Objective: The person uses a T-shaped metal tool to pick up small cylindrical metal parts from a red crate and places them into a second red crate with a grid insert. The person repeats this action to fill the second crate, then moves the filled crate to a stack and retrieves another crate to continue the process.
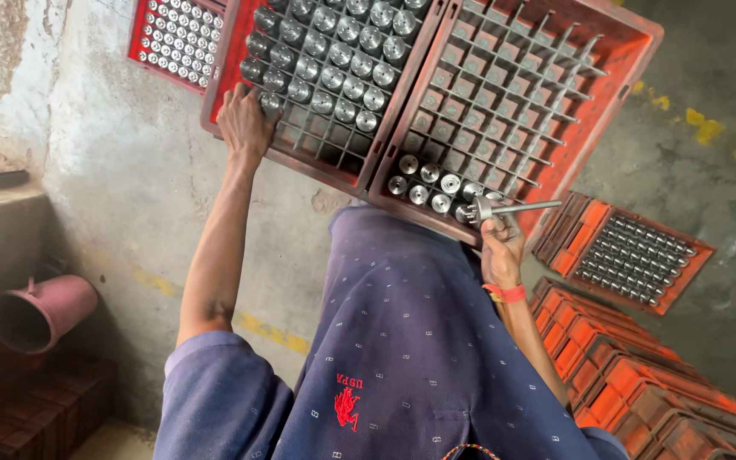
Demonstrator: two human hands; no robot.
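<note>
The right hand [501,247], a red band at its wrist, is closed on a grey metal valve with a round flat head and a thin straight stem [508,207], held sideways over the near edge of a red plastic crate with a gridded insert [615,81]. Just beside that hand a few round metal heads [428,183] stand in the near cells, the cells beyond showing no heads. The left hand [244,123] lies well apart, fingers spread flat on the corner of a second red gridded crate [223,81] packed with upright metal valve heads [334,60]. More red crates [641,392] are stacked near the right forearm.
</note>
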